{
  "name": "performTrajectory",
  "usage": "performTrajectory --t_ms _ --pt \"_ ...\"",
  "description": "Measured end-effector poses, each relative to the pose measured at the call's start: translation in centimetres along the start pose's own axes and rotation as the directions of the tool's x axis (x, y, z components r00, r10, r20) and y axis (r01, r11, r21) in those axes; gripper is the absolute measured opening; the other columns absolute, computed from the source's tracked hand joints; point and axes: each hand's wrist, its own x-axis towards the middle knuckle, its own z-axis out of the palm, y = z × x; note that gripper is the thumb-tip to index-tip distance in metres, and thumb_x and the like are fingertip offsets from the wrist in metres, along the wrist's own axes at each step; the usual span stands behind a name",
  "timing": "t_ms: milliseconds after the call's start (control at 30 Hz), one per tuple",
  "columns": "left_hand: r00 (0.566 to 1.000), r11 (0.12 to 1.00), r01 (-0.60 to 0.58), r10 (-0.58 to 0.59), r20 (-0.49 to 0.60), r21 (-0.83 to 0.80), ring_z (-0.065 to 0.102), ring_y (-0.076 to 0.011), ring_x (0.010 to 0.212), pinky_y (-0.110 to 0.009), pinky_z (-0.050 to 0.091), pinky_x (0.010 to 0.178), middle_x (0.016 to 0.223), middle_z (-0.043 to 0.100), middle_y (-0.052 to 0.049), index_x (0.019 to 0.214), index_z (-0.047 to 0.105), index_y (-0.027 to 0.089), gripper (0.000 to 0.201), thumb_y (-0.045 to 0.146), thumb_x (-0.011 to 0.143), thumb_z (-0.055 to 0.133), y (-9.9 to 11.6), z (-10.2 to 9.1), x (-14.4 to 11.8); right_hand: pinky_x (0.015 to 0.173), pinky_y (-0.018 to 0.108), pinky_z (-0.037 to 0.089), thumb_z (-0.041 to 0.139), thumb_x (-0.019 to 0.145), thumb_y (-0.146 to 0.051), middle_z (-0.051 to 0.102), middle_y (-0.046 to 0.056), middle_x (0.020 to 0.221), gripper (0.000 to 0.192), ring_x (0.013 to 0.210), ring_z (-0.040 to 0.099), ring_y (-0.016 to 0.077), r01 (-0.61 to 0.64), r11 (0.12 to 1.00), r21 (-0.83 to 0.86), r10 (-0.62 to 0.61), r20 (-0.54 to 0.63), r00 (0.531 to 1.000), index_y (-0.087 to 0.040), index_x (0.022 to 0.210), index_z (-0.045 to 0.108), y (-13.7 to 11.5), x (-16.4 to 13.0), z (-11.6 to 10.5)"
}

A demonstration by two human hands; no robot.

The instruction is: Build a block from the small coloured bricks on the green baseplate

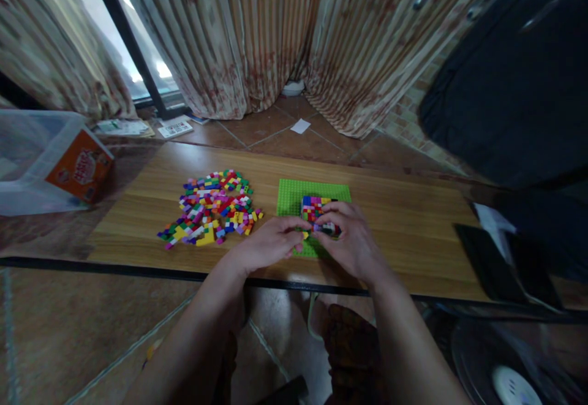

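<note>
A green studded baseplate (287, 194) lies on the wooden table, with a many-coloured block of toy bricks (312, 208) built on it. My left hand (275, 238) is at the block's near left corner, its fingers closed at a small yellow toy brick (305, 234). From the right, my right hand (346, 233) curls its fingers around the block's right and near sides, thumb close to the left fingertips. These fingers hide much of the block's right and near parts. Whether the yellow brick touches the baseplate, I cannot tell.
Left of the baseplate, loose toy bricks (215, 206) are spread in a pile on the table (413, 227). A clear plastic bin (32, 178) with an orange label stands at the far left. Dark flat items (489, 261) lie at the right end. Curtains (275, 37) hang behind.
</note>
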Motion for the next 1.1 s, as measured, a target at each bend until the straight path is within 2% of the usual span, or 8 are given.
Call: performTrajectory --t_ms 167,367,567,733,900,1100 --pt "0.997 0.998 -0.056 0.054 0.058 0.016 0.052 -0.0097 0.054 -0.022 0.043 0.056 0.067 0.065 0.002 0.111 0.07 0.019 0.033 0.026 0.081 0.055 0.2 0.3 -0.2 0.093 0.049 0.047 0.071 0.077 -0.022 0.065 0.008 0.107 0.006 0.106 0.058 0.0283 -0.001 1.0 -0.023 0.001 -0.019 1.0 -0.024 0.083 0.071 0.1 -0.1 -0.1" --pt "0.991 0.992 -0.115 0.111 0.073 0.045 0.054 -0.0117 0.058 -0.024 0.043 0.06 0.067 0.066 0.002 0.111 0.071 0.021 0.033 0.024 0.082 0.055 0.1 0.7 -0.1 0.096 0.05 0.046 0.071 0.076 -0.023 0.064 0.008 0.11 0.009 0.109 0.058 0.0286 -0.022 1.0 0.014 0.023 -0.034 0.999 -0.025 0.085 0.071 0.6 -0.2 -0.5" --pt "0.99 0.994 -0.108 0.107 0.097 0.014 0.054 -0.0116 0.057 -0.024 0.043 0.06 0.07 0.068 0.001 0.117 0.068 0.02 0.036 0.026 0.083 0.057 -0.3 0.8 0.1 0.099 0.048 0.045 0.071 0.077 -0.027 0.064 0.006 0.114 0.012 0.11 0.06 0.0252 -0.089 0.987 0.133 0.095 -0.041 0.995 -0.026 0.088 0.071 1.4 -0.2 -1.3" --pt "0.99 0.995 -0.101 0.101 0.102 -0.003 0.053 -0.0113 0.054 -0.024 0.043 0.058 0.067 0.067 0.001 0.113 0.07 0.021 0.034 0.023 0.083 0.057 -0.2 0.8 0.0 0.095 0.044 0.046 0.063 0.083 -0.029 0.068 0.006 0.101 0.009 0.099 0.064 0.0225 -0.176 0.963 0.205 0.205 -0.127 0.97 -0.023 0.084 0.07 1.8 0.0 -1.4" --pt "0.985 0.988 -0.147 0.143 0.102 0.039 0.054 -0.0104 0.055 -0.022 0.043 0.057 0.066 0.067 0.002 0.107 0.072 0.021 0.029 0.022 0.083 0.056 0.1 0.8 -0.1 0.093 0.045 0.046 0.069 0.078 -0.037 0.066 0.006 0.105 0.016 0.102 0.062 0.0242 -0.231 0.959 0.165 0.252 -0.12 0.96 -0.024 0.087 0.07 1.4 -0.1 -0.4" --pt "0.979 0.979 -0.184 0.176 0.102 0.084 0.054 -0.0114 0.057 -0.023 0.043 0.058 0.067 0.068 0.001 0.111 0.072 0.022 0.032 0.023 0.083 0.056 0.0 0.7 0.0 0.095 0.048 0.045 0.075 0.072 -0.038 0.06 0.01 0.109 0.022 0.107 0.058 0.0283 -0.251 0.964 0.084 0.26 -0.117 0.958 -0.023 0.088 0.069 1.6 -0.3 0.3"
